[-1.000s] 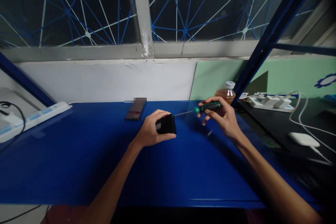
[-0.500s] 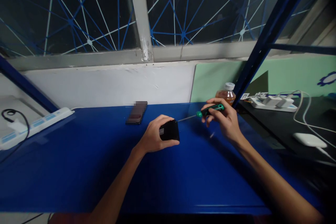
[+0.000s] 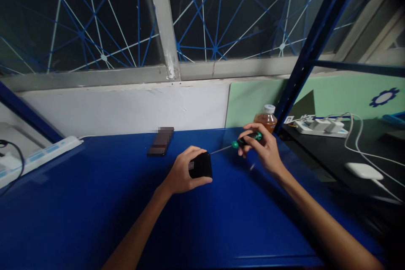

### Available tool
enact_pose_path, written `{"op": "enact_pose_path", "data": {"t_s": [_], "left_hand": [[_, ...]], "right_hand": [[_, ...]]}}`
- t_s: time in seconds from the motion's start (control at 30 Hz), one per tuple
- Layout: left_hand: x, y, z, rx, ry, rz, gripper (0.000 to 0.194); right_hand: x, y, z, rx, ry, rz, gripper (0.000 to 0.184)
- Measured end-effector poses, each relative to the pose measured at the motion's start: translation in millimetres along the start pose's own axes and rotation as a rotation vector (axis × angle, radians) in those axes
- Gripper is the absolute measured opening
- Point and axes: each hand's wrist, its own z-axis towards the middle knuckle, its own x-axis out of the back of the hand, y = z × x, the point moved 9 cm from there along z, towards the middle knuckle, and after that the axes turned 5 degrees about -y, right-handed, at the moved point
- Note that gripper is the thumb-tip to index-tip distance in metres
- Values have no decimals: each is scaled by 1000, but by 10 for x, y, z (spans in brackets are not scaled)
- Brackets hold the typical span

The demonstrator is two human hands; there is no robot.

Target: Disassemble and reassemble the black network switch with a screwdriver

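Note:
A small black box-like device [image 3: 201,166] with a pale label is gripped along its top and bottom edges by my left hand [image 3: 183,171], just above the blue table [image 3: 126,211]. My right hand [image 3: 264,145] is wrapped around the green and black handle of a screwdriver [image 3: 251,138]. Its thin metal shaft points left, and the tip meets the upper right corner of the device. Whether the tip sits in a screw is too small to tell. Behind my left hand a dark smartphone [image 3: 161,141], partly blurred out, lies on the table.
A bottle with amber liquid [image 3: 268,117] stands behind my right hand. White power strips lie at the left [image 3: 47,156] and on the black table at right [image 3: 322,128]. A white charger [image 3: 363,171] with cables is there too. Blue metal posts [image 3: 297,76] rise at both sides.
The whole view has shifted slightly, so everything sits a little lower and further left. Both hands keep their holds, with the screwdriver tip still at the device's corner.

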Motion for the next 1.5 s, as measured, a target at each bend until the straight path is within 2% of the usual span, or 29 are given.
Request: {"op": "enact_pose_path", "data": {"t_s": [0.17,0.4,0.6,0.8,1.0,1.23,1.43,1.5], "left_hand": [[-17,-9,-7,2,-9,11,61],[-20,-11,-2,20,-15,18,59],[6,-29,-10,30,7,19,58],[31,-56,-10,30,14,30,57],[22,-47,-2,21,3,24,58],[43,-58,-8,29,16,27,58],[40,-39,-9,30,3,21,57],[45,-33,-12,26,9,15,58]], "right_hand": [[72,14,-7,1,99,-155,18],[-25,15,-5,12,-26,20,23],[46,20,-6,24,78,-160,20],[-58,62,5,-6,-50,0,29],[29,87,-6,-8,52,-136,25],[-106,67,1,-21,-132,133,23],[26,75,-31,7,86,-77,17],[21,77,-42,7,105,-88,18]]}}
